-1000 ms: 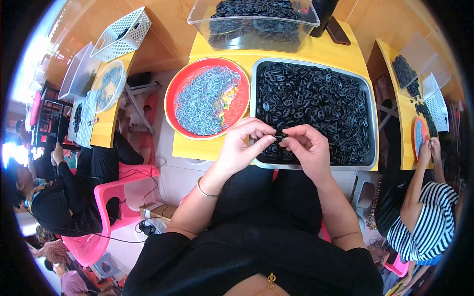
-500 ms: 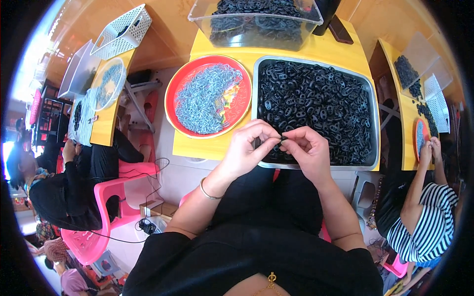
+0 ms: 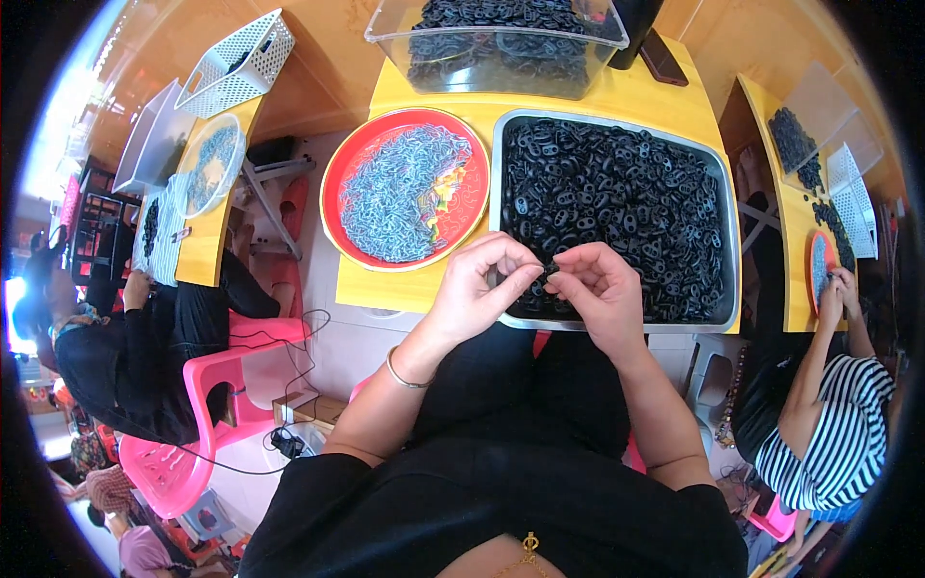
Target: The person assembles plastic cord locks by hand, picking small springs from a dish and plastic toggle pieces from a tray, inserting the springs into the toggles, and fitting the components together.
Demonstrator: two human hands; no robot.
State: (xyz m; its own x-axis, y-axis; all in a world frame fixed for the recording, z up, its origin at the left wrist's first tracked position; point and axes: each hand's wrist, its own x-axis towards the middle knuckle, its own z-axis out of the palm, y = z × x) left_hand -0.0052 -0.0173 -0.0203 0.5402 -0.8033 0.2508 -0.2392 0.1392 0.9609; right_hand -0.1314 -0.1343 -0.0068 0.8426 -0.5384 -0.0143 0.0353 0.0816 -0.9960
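Held over the near left part of a shallow rectangular silver-coloured metal tray [image 3: 736,241], a small black piece [image 3: 550,270], too covered by fingertips to tell its shape. Pinched from the left by thumb and forefinger of the left hand [image 3: 489,284], from the right by those of the right hand [image 3: 599,292]; on both, remaining fingers curled inward.

Inside the tray, a thick layer of flat black oval pieces with two holes [image 3: 617,183], up to the walls. Near rim at the near edge of a yellow rectangular table [image 3: 395,291], right rim close to its right edge.

Just left of the metal tray, with hardly any gap, a round red tray with gold rim [image 3: 337,178], heaped with slim silvery-blue pieces [image 3: 395,197], its patterned base showing at right. In front of it, a wedge of yellow tabletop, leaving side room for the left hand.

Along the far side, a clear plastic bin of black pieces [image 3: 496,89]; at far right, a dark flat rectangular object [image 3: 663,60].

Beyond the table's left edge, pale floor [image 3: 352,347], then a pink plastic chair [image 3: 200,385]; well to the right, a co-worker in a black-and-white striped top [image 3: 829,433].
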